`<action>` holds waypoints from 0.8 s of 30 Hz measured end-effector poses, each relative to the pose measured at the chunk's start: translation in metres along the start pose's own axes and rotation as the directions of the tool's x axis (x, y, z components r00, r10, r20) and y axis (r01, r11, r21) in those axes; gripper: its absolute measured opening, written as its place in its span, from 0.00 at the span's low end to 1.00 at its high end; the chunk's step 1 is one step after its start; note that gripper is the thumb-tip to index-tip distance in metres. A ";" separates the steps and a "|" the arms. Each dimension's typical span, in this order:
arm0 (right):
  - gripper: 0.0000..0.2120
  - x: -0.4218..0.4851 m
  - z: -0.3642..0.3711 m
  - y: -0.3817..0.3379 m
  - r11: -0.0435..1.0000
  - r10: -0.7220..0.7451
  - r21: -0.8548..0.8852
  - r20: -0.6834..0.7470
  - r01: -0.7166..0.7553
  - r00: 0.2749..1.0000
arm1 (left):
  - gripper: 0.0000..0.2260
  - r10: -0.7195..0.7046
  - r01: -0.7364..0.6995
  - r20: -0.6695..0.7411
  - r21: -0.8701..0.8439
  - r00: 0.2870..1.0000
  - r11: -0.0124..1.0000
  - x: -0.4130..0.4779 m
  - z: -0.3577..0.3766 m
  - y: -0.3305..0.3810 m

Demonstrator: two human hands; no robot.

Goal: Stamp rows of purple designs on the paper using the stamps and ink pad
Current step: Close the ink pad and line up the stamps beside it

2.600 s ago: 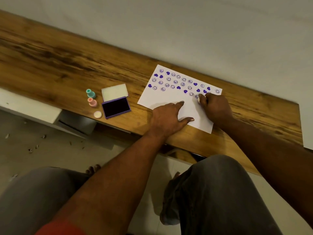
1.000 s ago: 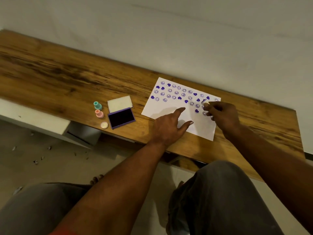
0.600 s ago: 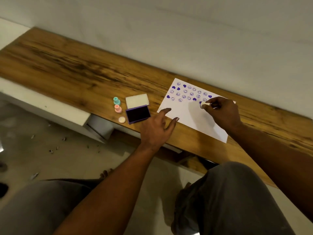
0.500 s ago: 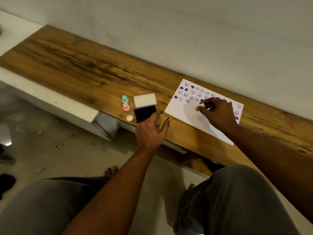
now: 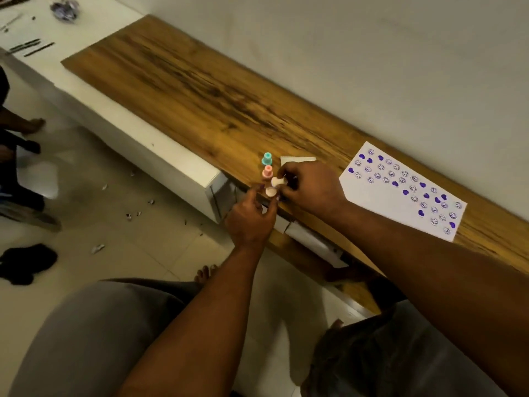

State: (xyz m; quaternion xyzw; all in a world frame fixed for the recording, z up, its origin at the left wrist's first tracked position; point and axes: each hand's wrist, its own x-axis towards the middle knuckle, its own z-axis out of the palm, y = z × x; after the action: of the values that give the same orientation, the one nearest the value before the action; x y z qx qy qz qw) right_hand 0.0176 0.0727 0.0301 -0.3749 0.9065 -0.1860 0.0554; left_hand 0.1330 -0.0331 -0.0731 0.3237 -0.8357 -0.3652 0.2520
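Note:
The white paper (image 5: 380,196) lies on the wooden bench (image 5: 200,93) at the right, with rows of purple hearts and smiley faces along its far side. My right hand (image 5: 312,187) pinches a white stamp (image 5: 278,181) turned sideways, just left of the ink pad. The hand hides the pad, and only its white lid (image 5: 297,159) shows. My left hand (image 5: 250,219) has thumb and finger on either side of a round cream cap (image 5: 270,191) right below the white stamp. A teal stamp (image 5: 266,158) and a pink stamp (image 5: 268,171) stand upright beside them.
A white ledge (image 5: 137,133) runs below the bench's front edge, and the wall rises directly behind the bench. Paper scraps (image 5: 134,214) and a black item (image 5: 25,262) lie on the floor. Another person's feet (image 5: 25,126) are at the left edge. My knees fill the bottom.
My right hand left the paper and carried the white stamp left to the stamps beside the ink pad. My left hand slid off the paper to the cream cap. My view swung left.

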 end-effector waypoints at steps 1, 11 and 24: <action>0.14 0.003 0.003 -0.003 0.999 -0.029 -0.042 0.017 0.030 0.999 | 0.22 -0.003 0.003 0.000 -0.003 1.000 1.000 0.000 0.001 -0.002; 0.17 0.014 0.013 -0.013 0.965 -0.027 -0.255 0.140 0.062 0.990 | 0.16 0.037 -0.039 -0.035 -0.061 0.999 0.997 0.005 0.004 -0.007; 0.07 0.034 0.024 -0.037 0.909 0.108 -0.417 0.197 -0.016 0.974 | 0.22 0.022 -0.021 0.040 -0.009 0.999 1.000 0.008 0.009 -0.005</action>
State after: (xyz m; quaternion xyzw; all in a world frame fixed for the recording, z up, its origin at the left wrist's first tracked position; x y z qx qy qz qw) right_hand 0.0231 0.0179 0.0229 -0.3668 0.9254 0.0534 0.0789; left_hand 0.1236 -0.0374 -0.0808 0.3064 -0.8423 -0.3725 0.2406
